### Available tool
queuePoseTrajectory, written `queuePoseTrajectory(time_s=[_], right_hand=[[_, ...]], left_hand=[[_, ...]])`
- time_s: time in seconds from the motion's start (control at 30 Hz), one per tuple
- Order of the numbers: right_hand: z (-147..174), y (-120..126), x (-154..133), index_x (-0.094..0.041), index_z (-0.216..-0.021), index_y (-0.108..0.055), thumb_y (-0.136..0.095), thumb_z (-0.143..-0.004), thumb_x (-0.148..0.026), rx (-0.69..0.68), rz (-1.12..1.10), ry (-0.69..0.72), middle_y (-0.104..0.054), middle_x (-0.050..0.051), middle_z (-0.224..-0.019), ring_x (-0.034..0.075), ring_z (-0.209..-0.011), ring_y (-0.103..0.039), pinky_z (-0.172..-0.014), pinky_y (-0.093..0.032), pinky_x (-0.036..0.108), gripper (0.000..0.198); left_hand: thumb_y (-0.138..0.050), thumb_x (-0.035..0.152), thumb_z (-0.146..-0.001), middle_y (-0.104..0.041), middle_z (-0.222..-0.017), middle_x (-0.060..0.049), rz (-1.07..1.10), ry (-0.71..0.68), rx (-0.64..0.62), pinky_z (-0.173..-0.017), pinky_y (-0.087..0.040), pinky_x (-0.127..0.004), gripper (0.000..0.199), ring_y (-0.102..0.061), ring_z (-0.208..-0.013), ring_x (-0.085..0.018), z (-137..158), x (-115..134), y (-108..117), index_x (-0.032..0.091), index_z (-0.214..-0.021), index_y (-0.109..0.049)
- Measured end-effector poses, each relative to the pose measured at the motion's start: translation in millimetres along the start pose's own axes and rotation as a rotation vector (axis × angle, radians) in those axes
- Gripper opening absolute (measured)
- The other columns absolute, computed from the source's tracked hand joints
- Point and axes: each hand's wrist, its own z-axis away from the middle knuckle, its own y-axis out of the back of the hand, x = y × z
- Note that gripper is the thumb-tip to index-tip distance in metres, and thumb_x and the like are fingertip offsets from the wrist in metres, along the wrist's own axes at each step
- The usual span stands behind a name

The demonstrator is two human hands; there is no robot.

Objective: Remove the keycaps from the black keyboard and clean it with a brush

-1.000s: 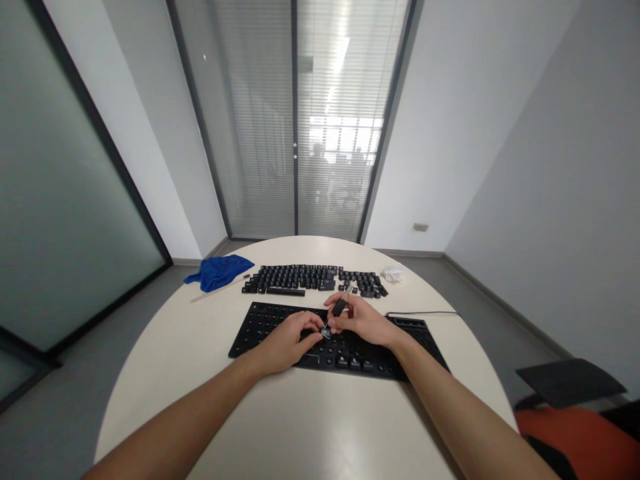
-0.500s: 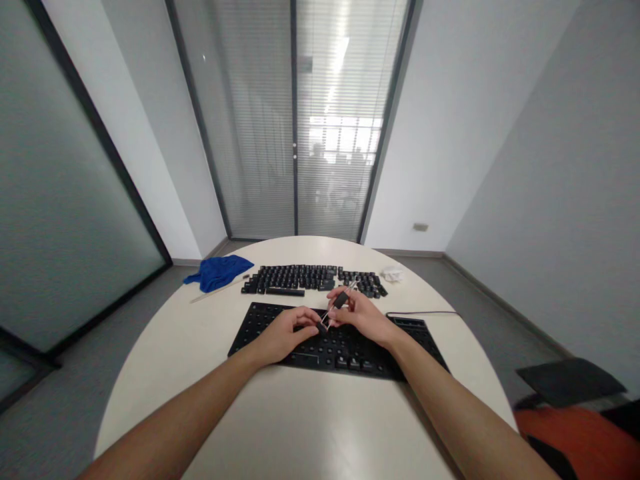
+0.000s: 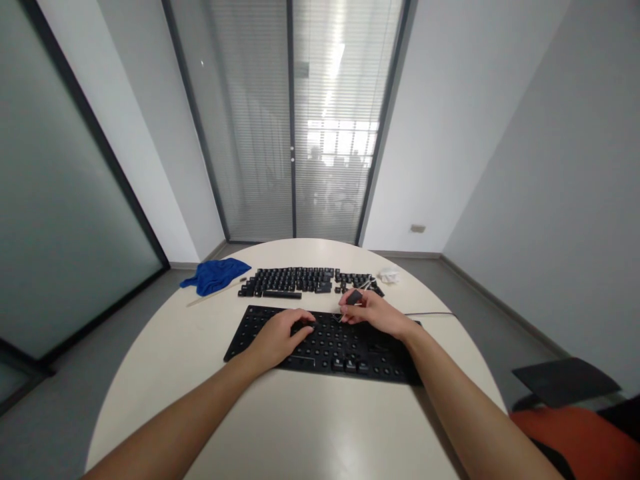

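A black keyboard point(image 3: 320, 347) lies on the table with most of its switches bare; several keycaps point(image 3: 351, 365) sit along its near row. Over its left half rests my left hand point(image 3: 286, 333), thumb and forefinger curled together around what looks like a small black keycap point(image 3: 314, 326), partly hidden by the fingers. My right hand point(image 3: 367, 313) is closed on a wire keycap puller point(image 3: 355, 297) with a dark handle. One pair of the puller's wire ends points down at the keyboard, the other sticks up behind the fingers.
Behind the keyboard, loose black keycaps point(image 3: 295, 280) are laid out in rows on the round white table point(image 3: 300, 427). To the left are a blue cloth point(image 3: 217, 275) and a thin brush point(image 3: 213, 293). A crumpled white tissue point(image 3: 389, 275) and a cable point(image 3: 430, 313) lie right; an orange chair point(image 3: 565, 440) stands beyond.
My right hand has drawn the puller away from my left hand, up and to the right. The small black keycap that was at the wires is now at my left fingertips, apart from the puller.
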Motion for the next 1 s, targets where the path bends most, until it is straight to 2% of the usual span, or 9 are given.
queuePoseTrajectory(time_s=[0.1,0.17,0.33,0.47,0.63,0.7,0.83,1.0], right_hand=[[6.7,9.1,-1.0,-0.016,-0.093,-0.062,-0.074,-0.077,-0.049,-0.144,0.081,-0.076,-0.070,0.003,-0.078,0.015,-0.074,-0.068,-0.065,-0.053,0.024,0.039],[9.1,13.4,0.3,-0.015,-0.093,-0.063,-0.073,-0.078,-0.050,-0.193,0.118,-0.105,-0.069,0.003,-0.078,0.015,-0.074,-0.068,-0.063,-0.053,0.023,0.039],[7.5,17.3,6.9,-0.014,-0.091,-0.064,-0.071,-0.079,-0.052,-0.206,0.170,-0.101,-0.069,0.003,-0.076,0.013,-0.072,-0.067,-0.061,-0.051,0.021,0.040],[6.1,17.7,9.5,-0.014,-0.087,-0.064,-0.072,-0.078,-0.052,-0.208,0.188,-0.102,-0.068,0.003,-0.076,0.012,-0.070,-0.066,-0.061,-0.050,0.020,0.040],[6.9,18.2,9.2,-0.014,-0.086,-0.065,-0.072,-0.078,-0.052,-0.203,0.180,-0.106,-0.068,0.003,-0.077,0.013,-0.071,-0.066,-0.061,-0.050,0.020,0.039],[6.6,18.3,9.1,-0.014,-0.085,-0.065,-0.072,-0.078,-0.051,-0.202,0.178,-0.098,-0.068,0.003,-0.078,0.013,-0.071,-0.066,-0.061,-0.050,0.020,0.038],[4.4,18.0,9.2,-0.014,-0.086,-0.065,-0.072,-0.078,-0.051,-0.197,0.175,-0.100,-0.068,0.003,-0.075,0.012,-0.069,-0.065,-0.059,-0.049,0.020,0.039],[2.8,17.0,9.0,-0.014,-0.086,-0.065,-0.072,-0.078,-0.050,-0.195,0.168,-0.108,-0.068,0.002,-0.075,0.012,-0.069,-0.065,-0.059,-0.049,0.020,0.037]], left_hand=[[-0.061,0.023,-0.091,-0.070,-0.104,-0.003,-0.096,-0.048,0.038,-0.094,-0.048,-0.035,0.013,-0.064,-0.099,-0.020,-1.7,-4.8,0.7,0.021,-0.102,-0.066],[-0.060,0.024,-0.092,-0.070,-0.105,-0.003,-0.154,-0.077,0.057,-0.095,-0.048,-0.035,0.012,-0.063,-0.102,-0.020,-3.5,-5.9,1.9,0.022,-0.102,-0.066],[-0.056,0.029,-0.095,-0.070,-0.112,-0.002,-0.311,-0.054,0.050,-0.094,-0.049,-0.035,0.022,-0.063,-0.104,-0.021,-15.8,-3.4,4.3,0.026,-0.115,-0.065],[-0.056,0.030,-0.095,-0.071,-0.107,-0.002,-0.439,-0.030,0.022,-0.089,-0.050,-0.033,0.020,-0.064,-0.101,-0.021,-39.4,-3.1,6.3,0.028,-0.110,-0.069],[-0.060,0.030,-0.092,-0.071,-0.098,-0.005,-0.539,0.053,0.085,-0.084,-0.050,-0.033,0.021,-0.065,-0.095,-0.022,-67.4,-12.8,3.0,0.025,-0.110,-0.069],[-0.062,0.029,-0.091,-0.071,-0.098,-0.005,-0.552,0.034,0.105,-0.086,-0.049,-0.034,0.020,-0.064,-0.097,-0.023,-71.1,-19.4,-1.2,0.024,-0.109,-0.070],[-0.065,0.026,-0.089,-0.069,-0.111,-0.005,-0.564,-0.086,0.147,-0.095,-0.044,-0.038,0.015,-0.056,-0.109,-0.025,-69.5,-32.4,-9.0,0.024,-0.101,-0.073],[-0.068,0.027,-0.086,-0.066,-0.116,-0.005,-0.533,-0.038,0.198,-0.099,-0.043,-0.043,0.012,-0.049,-0.114,-0.027,-68.5,-43.8,-12.4,0.024,-0.095,-0.076]])
